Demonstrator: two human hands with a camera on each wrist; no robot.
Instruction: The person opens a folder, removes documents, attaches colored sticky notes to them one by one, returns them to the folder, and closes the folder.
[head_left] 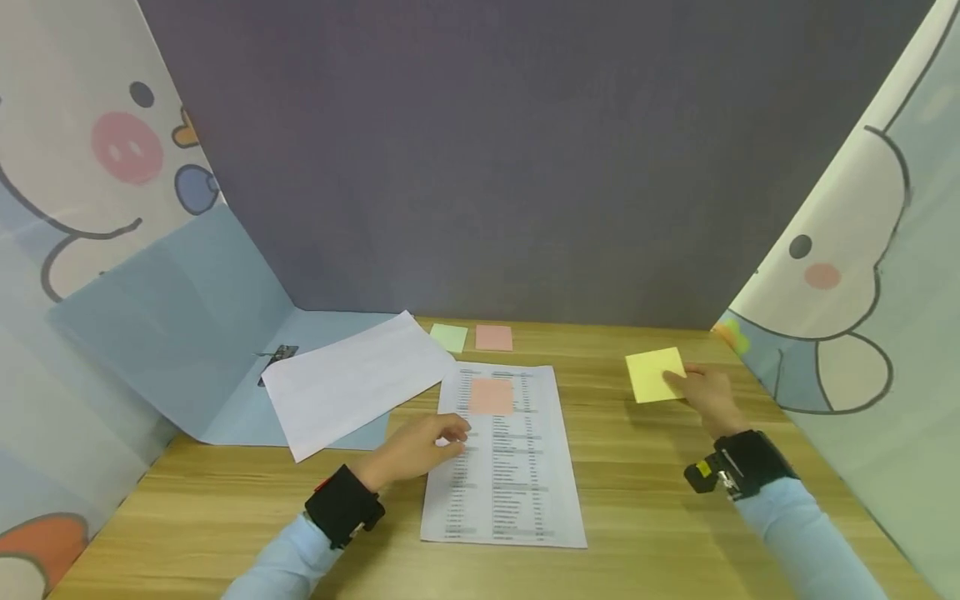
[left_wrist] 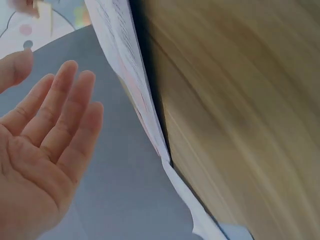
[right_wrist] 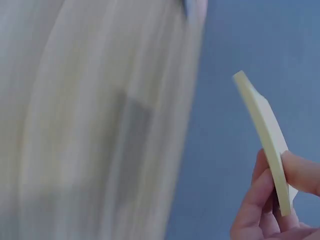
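My right hand (head_left: 708, 398) pinches a yellow sticky note pad (head_left: 651, 375) between thumb and fingers, raised over the right side of the table. The right wrist view catches this pad (right_wrist: 265, 132) edge-on, its thickness showing. Near the left edge of a printed sheet (head_left: 517, 500), my left hand (head_left: 416, 446) holds nothing. Its fingers (left_wrist: 70, 120) are spread and relaxed in the left wrist view. A peach sticky note (head_left: 491, 397) lies on the upper part of the printed sheet.
Behind the sheet lie a green sticky pad (head_left: 449, 337) and a pink sticky pad (head_left: 493, 337). An open blue folder (head_left: 180, 317) with a metal clip (head_left: 279, 360) stands at left, a white sheet (head_left: 356, 383) lying partly over it. A grey panel (head_left: 525, 167) bounds the wooden table (head_left: 645, 517).
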